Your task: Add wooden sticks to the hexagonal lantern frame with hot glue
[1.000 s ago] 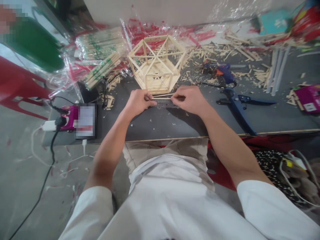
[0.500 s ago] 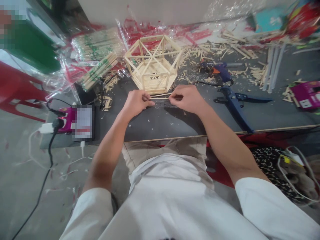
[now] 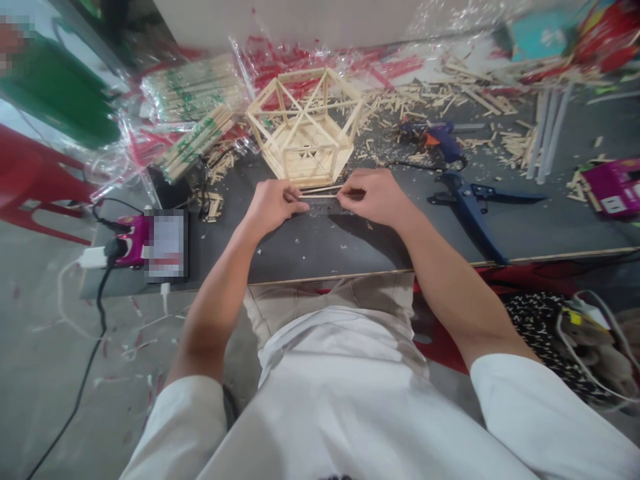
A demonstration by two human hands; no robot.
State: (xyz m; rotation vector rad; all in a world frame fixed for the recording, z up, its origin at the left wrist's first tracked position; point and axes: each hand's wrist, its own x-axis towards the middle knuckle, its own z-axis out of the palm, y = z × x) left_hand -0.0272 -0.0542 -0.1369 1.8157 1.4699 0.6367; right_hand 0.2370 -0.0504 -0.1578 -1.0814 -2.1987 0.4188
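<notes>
A thin wooden stick is pinched at its left end by my left hand and at its right end by my right hand. Just below the stick, a dark ruler-like strip with holes lies on the table, its ends partly hidden by my fingers. Directly behind both hands stands a basket-like frame of glued wooden sticks, with a slatted floor and crossed side struts. My hands are apart from the frame, as far as I can see.
On the grey table, blue cutting pliers lie right of my hands, with a glue gun behind. Clear glue sticks and a purple box are farther right. Packaged chopsticks and a phone sit left.
Almost nothing differs. Both hands keep the stick in the same place, and the view has shifted very slightly.
</notes>
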